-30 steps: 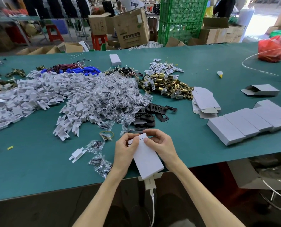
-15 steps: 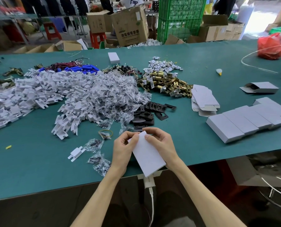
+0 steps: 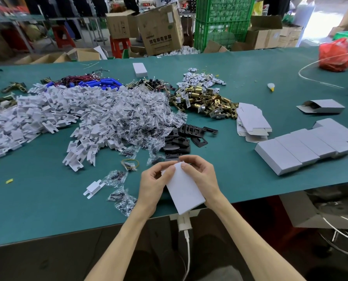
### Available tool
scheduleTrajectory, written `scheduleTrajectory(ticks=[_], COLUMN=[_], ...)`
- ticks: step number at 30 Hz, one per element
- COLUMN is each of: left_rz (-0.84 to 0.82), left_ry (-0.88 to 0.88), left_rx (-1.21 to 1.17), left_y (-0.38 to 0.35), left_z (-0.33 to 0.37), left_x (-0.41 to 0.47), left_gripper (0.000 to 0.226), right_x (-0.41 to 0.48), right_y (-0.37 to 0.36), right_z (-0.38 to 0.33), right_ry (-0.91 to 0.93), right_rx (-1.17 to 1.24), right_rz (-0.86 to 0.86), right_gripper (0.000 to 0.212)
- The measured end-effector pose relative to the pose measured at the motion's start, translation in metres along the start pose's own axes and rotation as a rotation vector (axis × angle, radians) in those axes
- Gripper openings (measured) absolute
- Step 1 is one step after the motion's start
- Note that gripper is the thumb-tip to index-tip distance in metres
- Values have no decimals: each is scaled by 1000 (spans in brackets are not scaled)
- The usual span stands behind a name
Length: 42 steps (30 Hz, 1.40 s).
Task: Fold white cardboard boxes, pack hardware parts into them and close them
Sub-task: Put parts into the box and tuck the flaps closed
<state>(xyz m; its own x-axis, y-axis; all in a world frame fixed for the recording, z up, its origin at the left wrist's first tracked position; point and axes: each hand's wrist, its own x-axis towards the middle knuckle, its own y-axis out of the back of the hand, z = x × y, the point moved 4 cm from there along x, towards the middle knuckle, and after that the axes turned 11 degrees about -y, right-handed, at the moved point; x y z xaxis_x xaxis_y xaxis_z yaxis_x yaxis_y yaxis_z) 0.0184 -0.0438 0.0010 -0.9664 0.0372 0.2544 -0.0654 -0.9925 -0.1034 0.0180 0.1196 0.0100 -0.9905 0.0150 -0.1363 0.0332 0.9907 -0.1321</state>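
Your left hand (image 3: pixel 152 185) and right hand (image 3: pixel 201 175) both grip the white box (image 3: pixel 184 189), lower centre of frame, over the near desk (image 3: pixel 47 199) edge. Fingers (image 3: pixel 189 159) curl round its far end, thumbs on top. Closed boxes (image 3: pixel 302 149) sit in a row at right. Flat blanks (image 3: pixel 252 120) and brass parts (image 3: pixel 205 100) lie right of centre.

Far end of the white box (image 3: pixel 184 191) is covered by the gripping fingers of the left hand (image 3: pixel 153 183) and right hand (image 3: pixel 201 175), so flap position cannot be determined. Box contents are not visible. Clear bags (image 3: pixel 120 196) just left of the left hand hold contents too small to identify. The white parts pile (image 3: pixel 17 118) far to its left is cut off.
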Motion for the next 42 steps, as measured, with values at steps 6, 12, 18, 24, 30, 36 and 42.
scheduleTrajectory(ticks=[6,12,18,24,30,36,42], left_rz=[-28,-56,-28,25,57,-87,-127], left_ry=[19,15,27,-4,-1,4,-64], left_rx=[-9,23,19,48,70,99,100], left_y=[-3,-5,-3,-2,1,-8,-12], left_z=[2,0,-2,-2,-3,-3,0], left_x=[-2,-3,-1,0,1,0,1], left_gripper=[22,18,18,16,13,30,39], right_x=[0,2,2,5,4,8,-15], right_y=[1,4,4,4,3,16,-5], right_z=[2,5,6,4,-1,-26,-30], right_ry=[-5,-24,-30,-47,-20,50,-5], right_rx=[-13,-32,-53,-26,-134,-610,-1160], right_rz=[12,66,91,130,120,192,64], right_gripper=[17,4,6,6,3,14,79])
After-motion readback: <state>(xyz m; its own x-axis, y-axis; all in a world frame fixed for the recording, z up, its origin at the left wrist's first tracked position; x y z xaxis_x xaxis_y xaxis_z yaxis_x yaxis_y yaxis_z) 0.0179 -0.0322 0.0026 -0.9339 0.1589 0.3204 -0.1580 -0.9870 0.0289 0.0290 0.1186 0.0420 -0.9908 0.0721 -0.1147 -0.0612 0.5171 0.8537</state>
